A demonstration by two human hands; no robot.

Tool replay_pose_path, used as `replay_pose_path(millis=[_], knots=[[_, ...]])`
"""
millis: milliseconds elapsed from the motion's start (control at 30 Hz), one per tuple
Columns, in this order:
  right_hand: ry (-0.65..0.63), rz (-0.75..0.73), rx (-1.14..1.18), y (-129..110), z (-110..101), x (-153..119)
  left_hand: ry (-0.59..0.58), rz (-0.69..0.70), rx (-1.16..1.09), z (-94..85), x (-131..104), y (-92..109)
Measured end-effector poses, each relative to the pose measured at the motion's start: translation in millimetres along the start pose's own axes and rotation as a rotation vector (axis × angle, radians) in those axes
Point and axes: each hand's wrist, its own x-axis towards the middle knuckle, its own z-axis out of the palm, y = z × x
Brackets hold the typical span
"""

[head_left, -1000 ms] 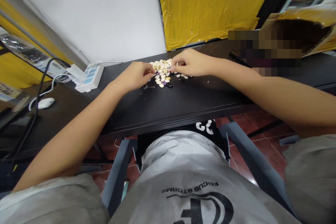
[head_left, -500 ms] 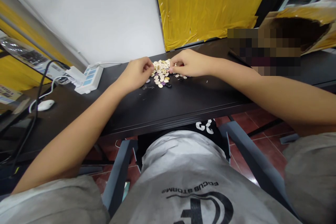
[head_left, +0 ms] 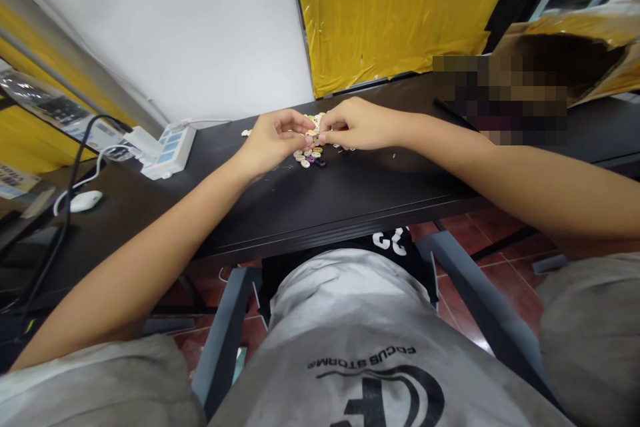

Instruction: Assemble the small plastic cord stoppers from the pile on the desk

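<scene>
A heap of small oval pieces that look like buttons (head_left: 305, 163), mostly cream with a few purple and dark ones, lies on the black table (head_left: 350, 177). Over the heap's left side is my left hand (head_left: 277, 138), its fingers curled toward the thumb in a pinch. My right hand (head_left: 357, 123) is bent over the right side, thumb and forefinger together. The fingertips of both hands almost meet, and what is pinched there is too small to name. A bit of red shows under my right fingers. Both hands hide much of the heap.
Left of my left hand lie a few pale pieces (head_left: 246, 133). A white power strip (head_left: 173, 152) with plugs and cables, a white mouse (head_left: 86, 201) and a plastic bottle (head_left: 47, 103) are farther left. At the right stands an open carton (head_left: 613, 73), partly blurred out.
My left hand has moved right, toward my right hand, and now covers more of the heap. Pale pieces on its left have come into view. My right hand has barely shifted.
</scene>
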Motion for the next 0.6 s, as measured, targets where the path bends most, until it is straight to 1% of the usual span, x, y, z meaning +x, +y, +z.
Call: replay_pose_path(millis=[233,433,600], knots=[[0.020,0.020,0.019,-1.3,0.0,-0.4,0.009,0.028,-0.023,-2.1,-0.9,-1.4],[0.035,0.035,0.017,-1.9,-0.5,0.1,-0.012,0.080,0.024,-1.9,0.9,-4.4],[0.028,0.034,0.025,-6.0,-2.1,-0.2,-0.022,0.075,0.013,-1.1,0.7,-5.9]])
